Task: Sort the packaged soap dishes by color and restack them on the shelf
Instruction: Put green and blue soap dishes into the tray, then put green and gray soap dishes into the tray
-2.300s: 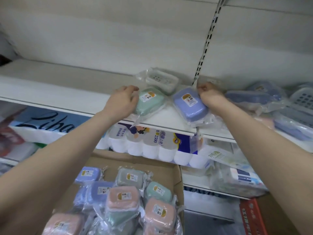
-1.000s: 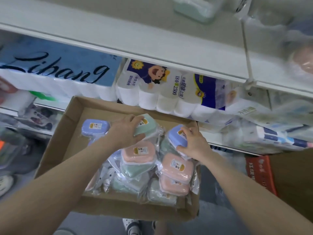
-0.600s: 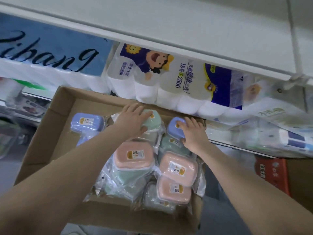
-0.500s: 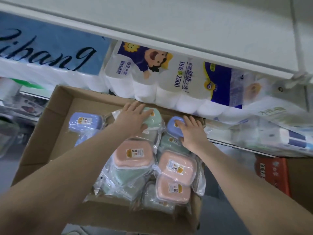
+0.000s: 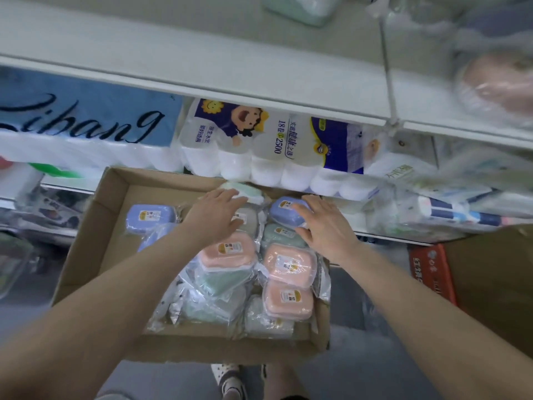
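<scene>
A cardboard box [image 5: 112, 226] below the shelf holds several bagged soap dishes in blue, green and pink. My left hand [image 5: 215, 216] lies with straight, spread fingers on a green dish [image 5: 249, 193] at the box's back edge. My right hand [image 5: 324, 225] rests with fingers extended on a blue dish [image 5: 284, 212] beside it, thumb at the dish's near side. Pink dishes [image 5: 288, 264] lie stacked in front of my hands, and another blue dish [image 5: 150, 216] lies at the left. On the white shelf [image 5: 202, 67] above, a green dish [image 5: 300, 7] and a blurred pink dish [image 5: 496, 82] show.
Toilet paper packs [image 5: 259, 145] fill the lower shelf right behind the box. A red carton [image 5: 432, 272] and a brown cardboard surface [image 5: 490, 284] stand at the right. Feet [image 5: 230, 379] show on the grey floor below the box.
Both hands carried the green and the blue dish down from the shelf into the box. In the last half second their fingers have loosened and spread over the two dishes.
</scene>
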A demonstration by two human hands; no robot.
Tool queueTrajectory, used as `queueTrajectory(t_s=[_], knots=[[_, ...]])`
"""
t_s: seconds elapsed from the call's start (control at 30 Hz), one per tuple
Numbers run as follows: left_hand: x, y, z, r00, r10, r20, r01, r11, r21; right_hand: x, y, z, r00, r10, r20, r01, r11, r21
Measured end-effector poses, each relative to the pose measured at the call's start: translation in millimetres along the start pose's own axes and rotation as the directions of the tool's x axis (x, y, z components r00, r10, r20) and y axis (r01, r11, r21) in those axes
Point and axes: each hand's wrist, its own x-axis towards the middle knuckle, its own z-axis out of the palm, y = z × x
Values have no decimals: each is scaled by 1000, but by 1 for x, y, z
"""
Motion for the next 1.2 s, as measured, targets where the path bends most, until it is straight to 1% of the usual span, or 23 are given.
queueTrajectory(t_s=[0.1, 0.17, 0.3, 0.4, 0.57, 0.6, 0.67, 0.73, 0.83, 0.9, 1.0, 1.13, 1.2], knots=[[-22, 12, -25, 997, 30, -78, -31, 999, -10, -16, -11, -38, 994, -24, -106, 21, 999, -33], [-34, 21, -44, 979, 93, -182, -97, 995, -16, -25, -15, -64, 983, -54, -176, 42, 996, -73], [-40, 34, -90, 899, 242, -364, -253, 967, 18, -38, -14, -125, 940, -116, -322, 68, 985, -157], [-24, 47, -137, 803, 320, -503, -332, 941, 68, -39, 2, -176, 907, -119, -404, 35, 977, -210], [29, 66, -207, 712, 282, -644, -287, 953, 100, -29, 53, -241, 888, -8, -461, -115, 965, -238], [42, 69, -217, 713, 275, -645, -271, 957, 107, -25, 65, -249, 889, 20, -458, -140, 963, -228], [71, 74, -233, 744, 244, -622, -217, 969, 121, -15, 88, -264, 895, 57, -442, -170, 961, -220], [102, 75, -245, 778, 200, -595, -149, 980, 133, -1, 108, -276, 901, 66, -429, -175, 959, -221], [141, 64, -254, 815, 90, -572, -25, 993, 119, 31, 135, -287, 911, 46, -410, -152, 961, -229], [159, 54, -253, 834, 27, -551, 31, 995, 96, 59, 152, -293, 927, 48, -372, -147, 959, -241], [172, 43, -253, 856, -23, -516, 77, 993, 85, 102, 175, -300, 948, 141, -284, -197, 964, -179], [174, 31, -257, 805, 35, -592, 12, 997, 75, 141, 202, -295, 958, 228, -175, -246, 966, -84], [173, 26, -256, 763, 85, -641, -14, 993, 115, 151, 211, -290, 960, 251, -125, -258, 965, -45]])
